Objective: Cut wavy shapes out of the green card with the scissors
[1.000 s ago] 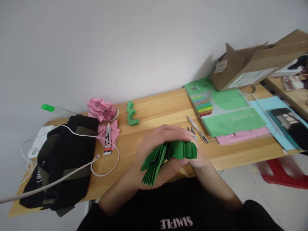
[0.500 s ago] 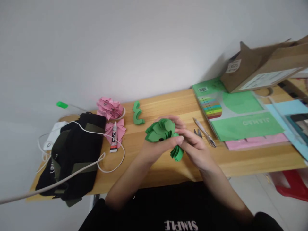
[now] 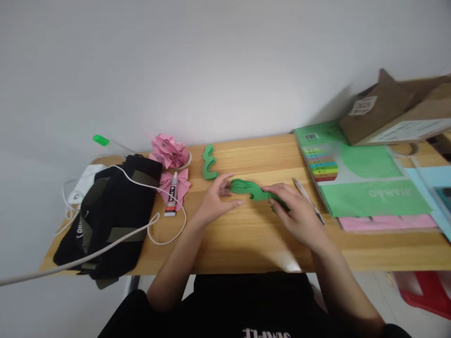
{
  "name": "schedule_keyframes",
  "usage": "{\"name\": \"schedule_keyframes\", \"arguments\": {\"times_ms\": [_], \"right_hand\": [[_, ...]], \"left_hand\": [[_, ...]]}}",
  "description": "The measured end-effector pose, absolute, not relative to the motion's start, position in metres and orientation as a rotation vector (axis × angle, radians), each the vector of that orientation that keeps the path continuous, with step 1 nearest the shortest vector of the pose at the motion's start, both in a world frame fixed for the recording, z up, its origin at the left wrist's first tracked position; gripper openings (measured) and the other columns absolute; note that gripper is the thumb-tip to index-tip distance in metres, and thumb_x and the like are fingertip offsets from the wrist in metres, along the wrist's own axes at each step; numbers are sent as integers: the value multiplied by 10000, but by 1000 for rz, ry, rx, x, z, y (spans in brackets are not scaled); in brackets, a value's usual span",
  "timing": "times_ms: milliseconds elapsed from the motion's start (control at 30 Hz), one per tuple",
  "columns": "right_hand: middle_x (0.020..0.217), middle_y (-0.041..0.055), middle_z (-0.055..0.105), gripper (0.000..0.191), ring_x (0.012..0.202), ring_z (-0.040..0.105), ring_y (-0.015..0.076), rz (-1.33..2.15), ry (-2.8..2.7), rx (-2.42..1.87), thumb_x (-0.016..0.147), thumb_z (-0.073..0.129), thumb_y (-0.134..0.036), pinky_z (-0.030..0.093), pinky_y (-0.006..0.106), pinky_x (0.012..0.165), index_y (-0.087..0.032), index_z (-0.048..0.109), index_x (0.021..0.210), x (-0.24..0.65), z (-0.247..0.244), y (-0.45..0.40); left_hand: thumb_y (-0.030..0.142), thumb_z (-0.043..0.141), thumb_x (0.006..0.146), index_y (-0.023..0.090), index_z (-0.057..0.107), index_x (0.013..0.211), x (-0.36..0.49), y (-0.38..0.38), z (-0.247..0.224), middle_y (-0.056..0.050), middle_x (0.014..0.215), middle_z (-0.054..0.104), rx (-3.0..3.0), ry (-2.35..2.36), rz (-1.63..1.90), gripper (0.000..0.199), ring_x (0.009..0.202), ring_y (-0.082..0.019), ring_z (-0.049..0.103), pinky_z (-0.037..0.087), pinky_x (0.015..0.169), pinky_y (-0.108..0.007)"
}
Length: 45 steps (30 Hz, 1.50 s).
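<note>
A stack of green paper cut into a wavy shape (image 3: pixel 246 186) lies low over the wooden table, stretched out between my hands. My right hand (image 3: pixel 295 213) pinches its right end, with thumb and fingers covering that part. At the left end, my left hand (image 3: pixel 217 199) is open, thumb and fingers spread apart; its fingertips are close to the paper, and I cannot tell whether they touch it. Beyond my left hand, a second green wavy paper stack (image 3: pixel 209 163) sits by the wall.
To the left are a black bag (image 3: pixel 123 225), a white cable (image 3: pixel 102 250), a glue tube (image 3: pixel 172 197), pink folded paper (image 3: pixel 183 184) and a pink paper flower (image 3: pixel 169 151). A pen (image 3: pixel 307 197), a green paper pack (image 3: pixel 366 199) and a cardboard box (image 3: pixel 398 110) are to the right.
The green paper stack has gone from a bunched, fanned shape in both hands to a flat, lengthwise one lower down. My hands have moved apart, the left letting go. The view has shifted slightly.
</note>
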State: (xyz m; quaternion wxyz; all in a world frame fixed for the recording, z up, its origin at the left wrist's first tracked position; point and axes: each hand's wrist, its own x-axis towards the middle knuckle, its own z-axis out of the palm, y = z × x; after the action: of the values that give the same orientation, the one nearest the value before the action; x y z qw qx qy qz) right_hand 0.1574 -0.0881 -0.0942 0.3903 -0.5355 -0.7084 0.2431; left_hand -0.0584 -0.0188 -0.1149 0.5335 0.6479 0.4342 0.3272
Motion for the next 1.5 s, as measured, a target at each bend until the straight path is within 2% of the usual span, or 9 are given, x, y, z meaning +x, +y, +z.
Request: {"name": "schedule_keyframes", "arguments": {"times_ms": [200,400,567,667,800,1000,1167,1333,1500], "right_hand": [[1093,136,670,386,981,655,275,429,-2181,-1460,881,397,-83,536,445,831,-190,597,1193,152,-121,-72],[1135,158,674,359,1010,658,302,431,-2210,-1557,879,473,-177,539,464,843,-161,556,1228,162,-133,-70],[1153,152,694,413,1042,663,317,490,-2134,-1646,823,555,-224,510,490,901,-168,563,1232,171,-130,-67],[1145,132,707,417,1048,669,303,586,-2095,-1657,790,568,-211,513,475,902,-184,580,1206,172,-129,-65],[1102,140,723,367,1027,680,282,553,-2103,-1653,790,546,-192,523,440,892,-155,605,1150,168,-126,-64],[1036,107,738,323,925,699,237,520,-2098,-1662,770,578,-178,540,361,824,-170,636,1088,161,-122,-64],[998,94,748,329,866,697,214,515,-2108,-1696,748,603,-123,531,320,792,-160,651,1071,157,-119,-63],[1033,103,735,314,920,682,225,507,-2141,-1740,782,626,-118,516,340,842,-150,652,1094,153,-116,-61],[1084,76,671,240,965,646,201,513,-2209,-1788,903,605,-274,525,417,865,-148,626,1106,151,-118,-57]], "left_hand": [[99,671,707,175,635,970,-64,-12,-129,-80,1068,643,2031,1199,687,276,1066,-235,583,455,967,-411],[109,684,708,175,621,1032,-59,-13,-138,-79,1046,664,2114,1237,645,337,1030,-252,564,453,922,-418],[153,628,764,180,653,961,-55,-16,-138,-77,1005,668,2223,1223,586,200,1028,-266,548,442,923,-425],[168,592,789,170,631,1027,-52,-20,-139,-94,1067,659,2271,1254,572,242,1076,-279,539,427,950,-439],[173,568,803,158,537,1234,-47,-25,-139,-114,1211,610,2342,1263,557,432,1163,-279,512,398,1006,-438],[218,534,837,165,478,1333,-46,-26,-141,-130,1248,562,2443,1270,530,502,1211,-293,472,378,1020,-458],[229,535,840,198,517,1289,-47,-25,-146,-115,1215,567,2507,1267,503,450,1184,-279,485,382,1012,-454],[209,513,853,171,535,1258,-45,-26,-148,-126,1222,568,2561,1262,495,407,1187,-276,484,369,1022,-434],[218,507,874,159,497,1281,-44,-27,-148,-131,1239,564,2578,1278,506,411,1198,-267,482,370,1021,-419]]}}
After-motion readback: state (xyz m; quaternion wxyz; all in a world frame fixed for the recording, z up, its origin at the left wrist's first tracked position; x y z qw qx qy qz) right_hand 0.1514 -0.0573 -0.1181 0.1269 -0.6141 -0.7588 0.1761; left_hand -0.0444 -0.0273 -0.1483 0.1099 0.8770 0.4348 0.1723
